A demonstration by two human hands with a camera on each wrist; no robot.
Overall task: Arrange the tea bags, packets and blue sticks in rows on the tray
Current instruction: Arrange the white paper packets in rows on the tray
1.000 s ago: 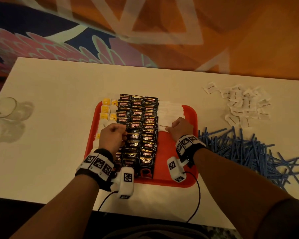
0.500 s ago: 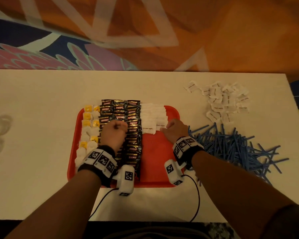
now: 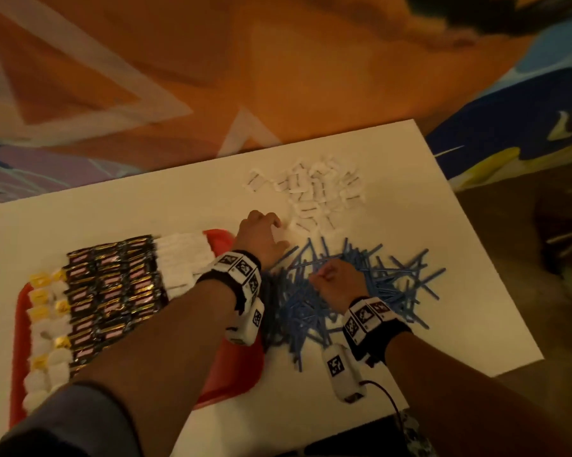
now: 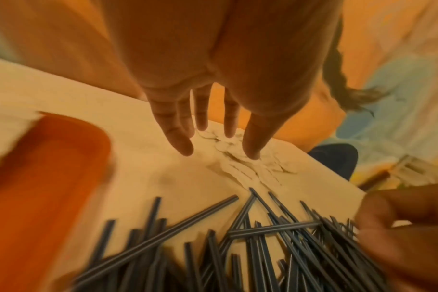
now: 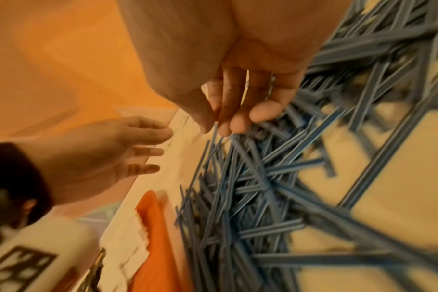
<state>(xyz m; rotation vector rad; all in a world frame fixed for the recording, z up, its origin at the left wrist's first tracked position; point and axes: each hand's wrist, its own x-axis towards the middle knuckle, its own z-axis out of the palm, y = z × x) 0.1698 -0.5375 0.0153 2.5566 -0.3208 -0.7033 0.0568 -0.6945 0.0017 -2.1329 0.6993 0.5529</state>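
Each wrist wears a black band [image 3: 378, 336] carrying white blocks with black square markers, plus a white camera pod [image 3: 342, 374] trailing a black cable [image 3: 390, 404]. Grey sleeve [image 3: 66, 420] on left arm.

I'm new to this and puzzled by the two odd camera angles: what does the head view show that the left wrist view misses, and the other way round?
Only the head view shows the rows of black packets and tea bags on the red tray.

Only the left wrist view shows the left hand from beneath, its straight fingers empty.

Both show the blue sticks, the loose white packets and the right hand.
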